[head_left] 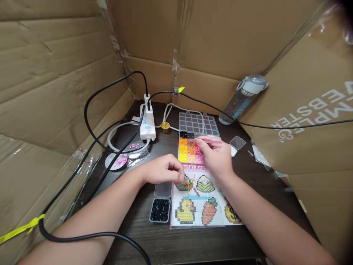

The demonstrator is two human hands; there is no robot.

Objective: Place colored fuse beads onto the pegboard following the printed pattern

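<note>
- Pink tool (pixel 213 141), slim and straight, lies pinched between the thumb and fingers of the right hand (pixel 217 156); those fingers are together on it, and its tip points left, over the bead box (pixel 179 149). Whether the tip touches any beads, I cannot tell.
- The left hand (pixel 162 170) is just in front of the bead box and to its left, fingers curled, thumb close to the forefinger. Whether the fingertips hold something small, I cannot tell.
- Inside the bead box are black, orange, yellow, brown and pink beads (pixel 183 150), sorted by compartment; the right hand hides part of its right side.
- Behind the bead box its clear lid (pixel 199 123), marked out in squares, lies open.
- Directly in front of the bead box is a pattern sheet (pixel 197 211), printed with a duck, a carrot and other pictures, partly under the right forearm.
- Front left of the bead box, beside the sheet, a small case (pixel 150 211) holds black beads.
- Well to the left of the bead box, a white dish (pixel 109 162) carries pink bits.
- Back left of the bead box are a white power strip (pixel 148 125) with black cables and a gold-coloured ring (pixel 165 126).
- Right of the bead box is a small clear square (pixel 237 142); back right, a bottle (pixel 241 101) leans against cardboard (pixel 311 84).
- Beneath the bead box is a dark table (pixel 135 221).
</note>
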